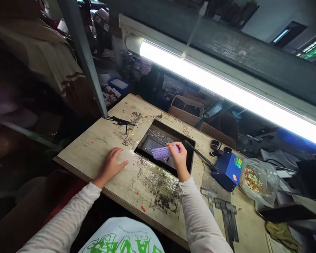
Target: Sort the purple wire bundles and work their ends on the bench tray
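Observation:
My right hand grips a bundle of thin purple sticks, its fingers closed round one end. The bundle is held above a dark rectangular tray set into the worktable. Inside the tray lies a flat greyish piece with dark bits scattered round it. My left hand rests on the tabletop left of the tray, thumb spread from the fingers, with nothing in it. Small red bits lie on the wood near the table's front edge.
Black strips lie at the back left. To the right are a dark rod, a blue box, a plastic bag of rings and flat metal T-shaped pieces. A bright tube lamp hangs low over the table; a metal post stands left.

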The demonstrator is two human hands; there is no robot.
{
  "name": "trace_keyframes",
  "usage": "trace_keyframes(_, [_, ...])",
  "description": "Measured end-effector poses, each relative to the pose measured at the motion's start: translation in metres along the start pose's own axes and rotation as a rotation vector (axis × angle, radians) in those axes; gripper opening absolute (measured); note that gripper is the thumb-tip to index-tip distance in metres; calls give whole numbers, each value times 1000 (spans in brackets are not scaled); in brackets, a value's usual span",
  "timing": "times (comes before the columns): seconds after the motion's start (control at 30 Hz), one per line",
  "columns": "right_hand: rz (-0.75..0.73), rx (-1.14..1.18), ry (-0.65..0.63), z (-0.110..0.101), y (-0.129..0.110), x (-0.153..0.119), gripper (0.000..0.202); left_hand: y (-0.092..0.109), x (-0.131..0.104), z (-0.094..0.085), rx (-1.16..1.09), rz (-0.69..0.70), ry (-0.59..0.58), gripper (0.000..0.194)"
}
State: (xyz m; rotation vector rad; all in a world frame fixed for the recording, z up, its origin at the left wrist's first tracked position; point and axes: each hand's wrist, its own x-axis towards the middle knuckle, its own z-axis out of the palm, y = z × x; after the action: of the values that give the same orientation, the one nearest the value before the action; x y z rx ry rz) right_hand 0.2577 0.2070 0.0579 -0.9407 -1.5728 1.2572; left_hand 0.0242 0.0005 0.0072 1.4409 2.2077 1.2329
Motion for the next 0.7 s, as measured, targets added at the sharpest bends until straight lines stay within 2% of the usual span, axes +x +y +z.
trace_keyframes(0.07, [-13,-104,13,5,23,15,20,-23,-12,-4,156,73,16,50])
trace_keyframes(0.13, [-36,-197,7,13,48,27,20,-34,-21,-4,238,119,-16,48])
trace_keyframes(0.23, [-99,-306,0,26,82,41,21,-35,-23,-2,264,145,-27,47])
trace_keyframes(0.33, [-153,-392,1,36,106,52,19,-32,-19,-1,253,152,-4,44])
trace_keyframes(0.47, [-205,-445,-20,46,123,62,17,-34,-18,-1,241,158,18,42])
trace_keyframes(0.7, [-275,-508,-82,56,134,71,15,-34,-19,-2,237,158,14,40])
